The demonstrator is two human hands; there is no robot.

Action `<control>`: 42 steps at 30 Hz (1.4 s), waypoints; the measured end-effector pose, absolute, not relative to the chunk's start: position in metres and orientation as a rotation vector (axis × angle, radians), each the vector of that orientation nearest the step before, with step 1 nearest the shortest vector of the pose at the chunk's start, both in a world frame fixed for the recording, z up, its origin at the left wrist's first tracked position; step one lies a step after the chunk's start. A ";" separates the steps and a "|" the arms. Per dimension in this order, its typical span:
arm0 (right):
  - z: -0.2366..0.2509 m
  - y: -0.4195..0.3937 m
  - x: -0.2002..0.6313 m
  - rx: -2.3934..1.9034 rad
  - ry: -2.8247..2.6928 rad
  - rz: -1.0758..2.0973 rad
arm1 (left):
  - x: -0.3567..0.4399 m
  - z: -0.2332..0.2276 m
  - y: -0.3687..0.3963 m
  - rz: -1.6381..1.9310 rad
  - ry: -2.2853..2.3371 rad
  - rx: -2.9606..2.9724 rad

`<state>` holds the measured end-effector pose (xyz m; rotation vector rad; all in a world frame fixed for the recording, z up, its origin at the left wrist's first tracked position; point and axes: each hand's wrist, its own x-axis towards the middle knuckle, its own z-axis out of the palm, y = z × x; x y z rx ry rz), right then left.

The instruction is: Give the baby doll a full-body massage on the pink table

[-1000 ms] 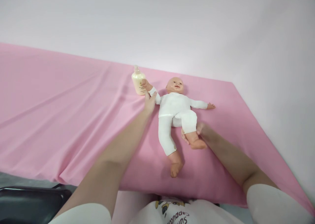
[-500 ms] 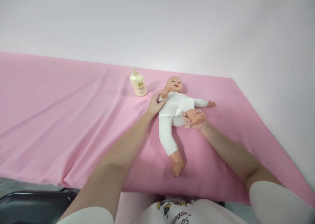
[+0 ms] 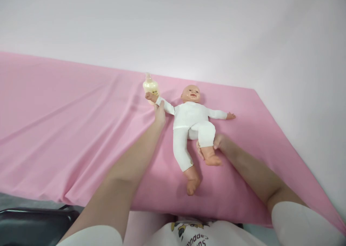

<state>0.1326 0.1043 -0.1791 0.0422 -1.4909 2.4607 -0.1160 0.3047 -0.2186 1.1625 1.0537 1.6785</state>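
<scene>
Doll lies face-up, right of the bottle. Left hand, beside the bottle, pinches one forearm; right hand, farther off, grips one shin, apparently supporting both limbs.

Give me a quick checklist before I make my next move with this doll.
1. Doll lying face up on the pink cloth: ok.
2. Left hand holding the doll's sleeved arm near the wrist: ok.
3. Right hand around one lower leg, above the foot: ok.
4. Bottle standing upright: ok.
5. Bottle untouched by the doll's hand: cannot tell; they overlap in view.
</scene>
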 end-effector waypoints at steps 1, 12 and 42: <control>-0.179 0.104 0.133 0.082 -1.419 2.417 | -0.116 -0.217 0.303 1.675 1.024 1.164; -0.166 0.118 0.128 -0.019 -0.803 2.151 | -0.102 -0.182 0.258 1.290 0.745 2.069; -0.172 0.116 0.133 -0.153 -0.828 2.143 | -0.103 -0.186 0.266 1.279 0.702 2.116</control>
